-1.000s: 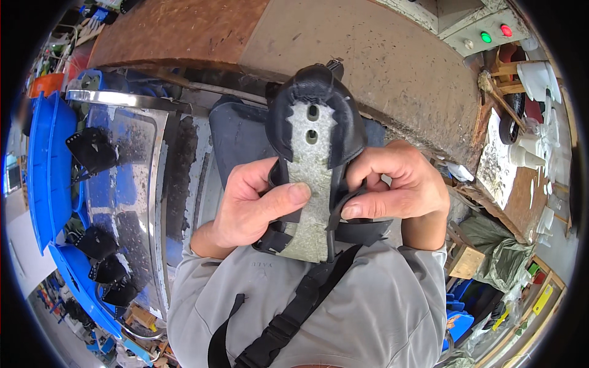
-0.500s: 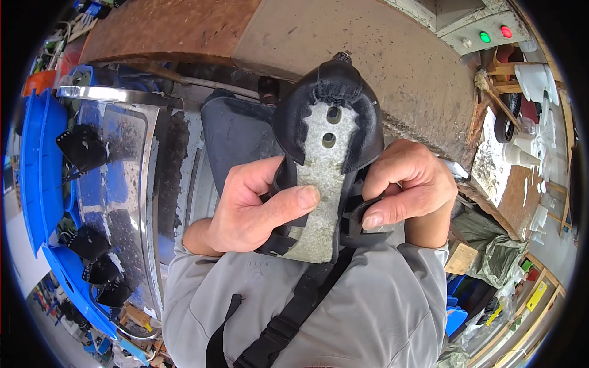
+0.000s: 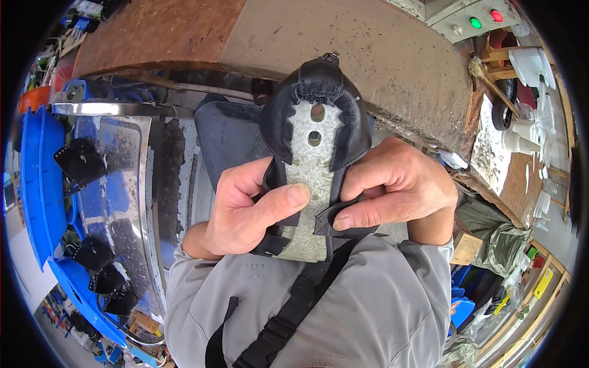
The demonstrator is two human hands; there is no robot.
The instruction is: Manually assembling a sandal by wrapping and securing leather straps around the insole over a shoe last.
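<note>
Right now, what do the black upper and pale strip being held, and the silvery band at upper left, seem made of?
Black upper: leather or imitation, softly shiny, with a puckered edge.
Pale strip: perhaps pressed fibreboard, matte and mottled.
Silvery band: probably polished metal, given its bright reflections.

Shoe [image 3: 313, 175] at ctr, L hand [image 3: 248, 208] at its 8 o'clock, R hand [image 3: 399, 189] its 3; bench [image 3: 331, 37] approx 12, bin [image 3: 44, 178] 9, block [image 3: 466, 248] 4.

Scuffed brown bench [image 3: 343, 43] across top; pale panel [image 3: 462, 16] upper right (green lamp [image 3: 475, 23], red lamp [image 3: 497, 16]); metal-edged stand [image 3: 110, 109] left.
</note>
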